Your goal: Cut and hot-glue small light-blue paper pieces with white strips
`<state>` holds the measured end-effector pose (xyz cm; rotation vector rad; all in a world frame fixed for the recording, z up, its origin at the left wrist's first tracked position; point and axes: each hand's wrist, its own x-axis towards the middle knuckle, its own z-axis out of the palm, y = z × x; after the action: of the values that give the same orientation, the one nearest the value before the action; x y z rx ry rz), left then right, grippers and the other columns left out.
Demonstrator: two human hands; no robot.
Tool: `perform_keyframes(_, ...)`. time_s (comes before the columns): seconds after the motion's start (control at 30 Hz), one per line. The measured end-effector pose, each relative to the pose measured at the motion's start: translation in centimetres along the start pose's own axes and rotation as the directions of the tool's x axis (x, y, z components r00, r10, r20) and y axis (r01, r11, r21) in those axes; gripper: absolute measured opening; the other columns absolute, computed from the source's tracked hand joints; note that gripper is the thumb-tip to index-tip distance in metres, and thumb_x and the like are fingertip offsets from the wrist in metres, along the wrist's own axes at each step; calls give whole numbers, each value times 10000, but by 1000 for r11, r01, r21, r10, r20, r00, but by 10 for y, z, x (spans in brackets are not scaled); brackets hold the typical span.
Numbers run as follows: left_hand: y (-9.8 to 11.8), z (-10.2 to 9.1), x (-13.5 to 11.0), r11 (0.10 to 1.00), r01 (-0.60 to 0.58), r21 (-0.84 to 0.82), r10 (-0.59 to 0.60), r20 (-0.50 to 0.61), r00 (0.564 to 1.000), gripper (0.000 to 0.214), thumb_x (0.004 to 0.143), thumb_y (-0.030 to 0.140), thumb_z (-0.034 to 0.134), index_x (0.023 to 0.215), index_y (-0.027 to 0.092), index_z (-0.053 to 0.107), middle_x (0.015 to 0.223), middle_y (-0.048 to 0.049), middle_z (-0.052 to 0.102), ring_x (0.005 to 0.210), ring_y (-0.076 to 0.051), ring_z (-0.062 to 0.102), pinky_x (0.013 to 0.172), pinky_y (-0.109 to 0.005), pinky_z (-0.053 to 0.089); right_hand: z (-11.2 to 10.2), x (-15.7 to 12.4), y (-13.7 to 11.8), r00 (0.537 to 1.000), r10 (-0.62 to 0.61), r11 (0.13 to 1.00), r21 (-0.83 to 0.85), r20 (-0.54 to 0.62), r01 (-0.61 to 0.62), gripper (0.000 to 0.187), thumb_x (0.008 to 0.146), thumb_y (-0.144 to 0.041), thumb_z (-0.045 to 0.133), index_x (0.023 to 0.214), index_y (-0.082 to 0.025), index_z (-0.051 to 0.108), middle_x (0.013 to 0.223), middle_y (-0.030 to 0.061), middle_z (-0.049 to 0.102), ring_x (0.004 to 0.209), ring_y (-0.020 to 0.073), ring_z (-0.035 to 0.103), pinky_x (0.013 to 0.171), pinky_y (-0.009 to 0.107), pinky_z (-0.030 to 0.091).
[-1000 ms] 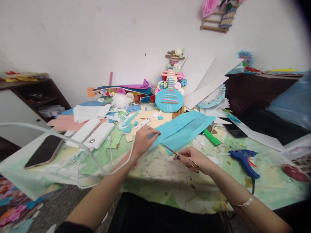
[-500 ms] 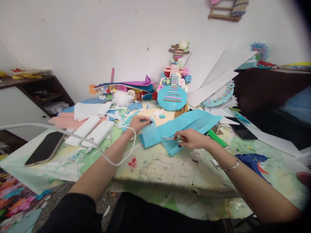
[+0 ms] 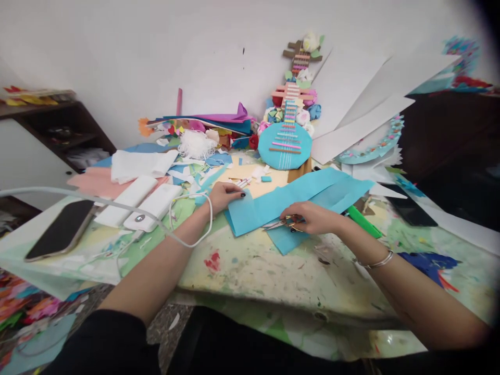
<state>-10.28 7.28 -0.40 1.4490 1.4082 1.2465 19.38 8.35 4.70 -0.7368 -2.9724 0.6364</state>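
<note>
My left hand (image 3: 225, 197) pinches the left end of a blue paper sheet (image 3: 269, 207), thumb and fingers together at its upper corner. In my right hand (image 3: 308, 216) is a pair of gold-handled scissors (image 3: 275, 224); the blades point left along the lower edge of the sheet, slightly apart. The sheet is creased and reaches up to the right, with a flap below my right hand. A green-handled tool (image 3: 364, 221) lies just right of the paper, partly covered. Behind stands a blue round-bodied paper instrument (image 3: 285, 146) with strings.
To the left lie a phone (image 3: 60, 229), two white power banks (image 3: 154, 207) and a white cable (image 3: 97, 196) crossing my left forearm. Paper scraps and white shredded strands (image 3: 197, 144) are behind. White sheets (image 3: 363, 130) lean at right, near a dark phone (image 3: 410, 205).
The view has shifted a little. The scissors blades are now open and lie lower against the paper's edge. My left hand keeps its pinch on the sheet.
</note>
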Motion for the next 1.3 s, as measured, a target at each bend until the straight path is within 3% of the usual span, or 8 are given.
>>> perform_keyframes(0.3,-9,0,5,998,-54,-13,54,5,999,340,598,424,758,750,121,729,653,-43,681,576,-142,574,511,-242,435,-5,-3,2,998,25,999,38,-54,-23,370,696,-92,539,1039,-169,656,926,79,656,737,165,570,665,277,425)
perform_keyframes(0.6,-5,-2,6,945,-184,269,192,-5,981,225,654,345,695,742,141,730,713,-46,710,656,-162,604,613,-264,472,4,5,5,996,71,997,-13,-56,-72,356,717,-113,556,1068,-170,572,871,66,635,748,175,558,644,270,388)
perform_keyframes(0.83,-7,0,5,844,-265,467,276,45,960,228,703,210,609,878,139,736,777,-59,728,645,-155,621,650,-270,489,3,15,1,999,-6,1000,-9,-32,5,270,719,-105,547,977,-177,579,841,53,631,725,161,535,645,261,369)
perform_keyframes(1.07,-11,2,7,787,-312,533,311,94,946,190,708,139,591,832,165,733,820,-44,728,667,-150,623,693,-272,494,3,20,-1,1000,-9,999,48,-17,10,236,722,-95,540,930,-184,607,790,27,628,689,142,535,624,239,362)
perform_keyframes(1.3,-9,2,6,793,-311,524,316,83,945,211,700,78,587,825,162,734,813,-40,724,681,-153,622,706,-274,490,5,20,1,1000,-1,998,62,-21,2,218,752,-102,529,941,-178,609,743,15,602,657,130,514,607,232,355)
